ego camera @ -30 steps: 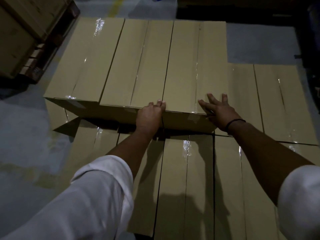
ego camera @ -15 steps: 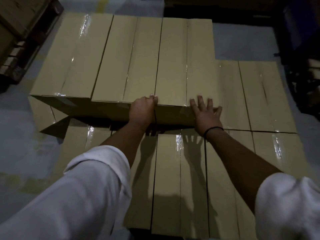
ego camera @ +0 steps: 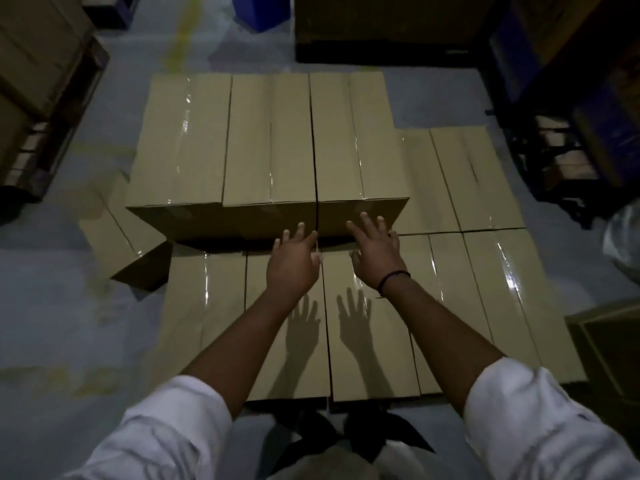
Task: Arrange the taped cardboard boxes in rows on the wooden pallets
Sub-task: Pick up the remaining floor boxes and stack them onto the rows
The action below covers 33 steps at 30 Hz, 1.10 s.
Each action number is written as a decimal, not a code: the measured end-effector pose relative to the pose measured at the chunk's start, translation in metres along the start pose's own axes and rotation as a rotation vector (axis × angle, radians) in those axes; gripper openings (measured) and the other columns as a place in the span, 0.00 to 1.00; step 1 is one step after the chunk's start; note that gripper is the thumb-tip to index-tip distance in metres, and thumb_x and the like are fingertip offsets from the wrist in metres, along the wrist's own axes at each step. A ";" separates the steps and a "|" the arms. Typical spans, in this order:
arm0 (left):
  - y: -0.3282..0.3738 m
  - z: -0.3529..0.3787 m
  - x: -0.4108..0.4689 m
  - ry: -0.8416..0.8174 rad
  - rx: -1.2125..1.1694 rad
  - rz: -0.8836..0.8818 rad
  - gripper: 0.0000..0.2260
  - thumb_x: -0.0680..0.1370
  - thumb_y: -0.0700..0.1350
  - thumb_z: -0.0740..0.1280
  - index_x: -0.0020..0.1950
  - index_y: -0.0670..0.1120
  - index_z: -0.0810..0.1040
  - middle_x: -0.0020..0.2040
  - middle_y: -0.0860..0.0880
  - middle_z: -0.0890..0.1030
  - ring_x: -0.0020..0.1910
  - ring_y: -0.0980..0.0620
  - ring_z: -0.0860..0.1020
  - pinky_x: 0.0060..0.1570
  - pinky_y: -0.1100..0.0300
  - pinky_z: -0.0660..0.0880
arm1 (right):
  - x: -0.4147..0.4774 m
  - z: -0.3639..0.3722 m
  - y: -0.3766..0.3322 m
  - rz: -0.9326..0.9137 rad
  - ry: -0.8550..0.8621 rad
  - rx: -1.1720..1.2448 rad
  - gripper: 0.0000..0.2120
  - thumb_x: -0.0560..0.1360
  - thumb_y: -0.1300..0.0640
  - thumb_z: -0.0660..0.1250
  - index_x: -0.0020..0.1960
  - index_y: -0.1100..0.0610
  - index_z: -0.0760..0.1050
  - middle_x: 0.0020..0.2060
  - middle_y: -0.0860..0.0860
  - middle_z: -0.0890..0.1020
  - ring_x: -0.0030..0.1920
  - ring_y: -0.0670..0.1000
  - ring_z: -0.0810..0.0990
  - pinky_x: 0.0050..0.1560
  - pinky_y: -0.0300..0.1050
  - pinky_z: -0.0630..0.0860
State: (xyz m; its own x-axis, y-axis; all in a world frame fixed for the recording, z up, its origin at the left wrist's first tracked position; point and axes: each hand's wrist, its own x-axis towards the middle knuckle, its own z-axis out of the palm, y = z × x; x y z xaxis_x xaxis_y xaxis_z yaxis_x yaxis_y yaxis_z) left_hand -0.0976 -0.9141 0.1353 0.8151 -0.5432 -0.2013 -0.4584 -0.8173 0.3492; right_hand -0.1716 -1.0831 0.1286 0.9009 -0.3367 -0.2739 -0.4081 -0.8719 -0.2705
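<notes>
Left hand (ego camera: 294, 259) has been pulled back off the near edge of the upper-row boxes (ego camera: 270, 140) it gripped a second ago; it is now spread open, holding nothing, fingertips just at the front face. Right hand (ego camera: 375, 249) has likewise been lifted off, fingers splayed, empty. Third upper box (ego camera: 358, 136) sits flush beside its neighbours on the lower layer (ego camera: 374, 327), so the placement is judged done.

cardboard boxes (ego camera: 270, 140): tan, glossy clear tape stripes | sleeves (ego camera: 166, 434): white | wristband (ego camera: 393, 277): black | bins (ego camera: 261, 10) beyond boxes: blue | floor (ego camera: 52, 306): grey
</notes>
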 end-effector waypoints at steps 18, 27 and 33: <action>-0.048 -0.075 -0.237 0.398 -0.001 -0.352 0.17 0.80 0.54 0.69 0.68 0.51 0.81 0.56 0.45 0.85 0.54 0.46 0.82 0.55 0.53 0.77 | -0.138 -0.010 -0.153 -0.497 0.021 0.192 0.29 0.81 0.46 0.65 0.80 0.47 0.62 0.79 0.49 0.63 0.80 0.54 0.58 0.77 0.59 0.56; -0.097 -0.092 -0.310 0.487 -0.084 -0.496 0.17 0.81 0.55 0.68 0.66 0.51 0.82 0.54 0.46 0.86 0.52 0.46 0.83 0.53 0.54 0.77 | -0.170 0.008 -0.232 -0.639 0.005 0.160 0.29 0.80 0.46 0.67 0.79 0.47 0.64 0.77 0.50 0.66 0.77 0.53 0.63 0.74 0.57 0.60; -0.194 -0.108 -0.336 0.505 -0.122 -0.520 0.16 0.80 0.54 0.69 0.66 0.50 0.83 0.56 0.46 0.86 0.52 0.45 0.83 0.52 0.54 0.77 | -0.160 0.038 -0.322 -0.618 0.043 0.105 0.29 0.80 0.46 0.67 0.78 0.48 0.64 0.77 0.50 0.67 0.76 0.53 0.64 0.73 0.58 0.63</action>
State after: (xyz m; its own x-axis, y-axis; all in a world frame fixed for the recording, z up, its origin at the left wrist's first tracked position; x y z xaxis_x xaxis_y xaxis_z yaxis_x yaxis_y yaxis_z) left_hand -0.2442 -0.5528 0.2337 0.9938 0.0880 0.0676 0.0507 -0.9020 0.4287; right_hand -0.1902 -0.7350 0.2248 0.9793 0.2024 -0.0009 0.1797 -0.8710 -0.4572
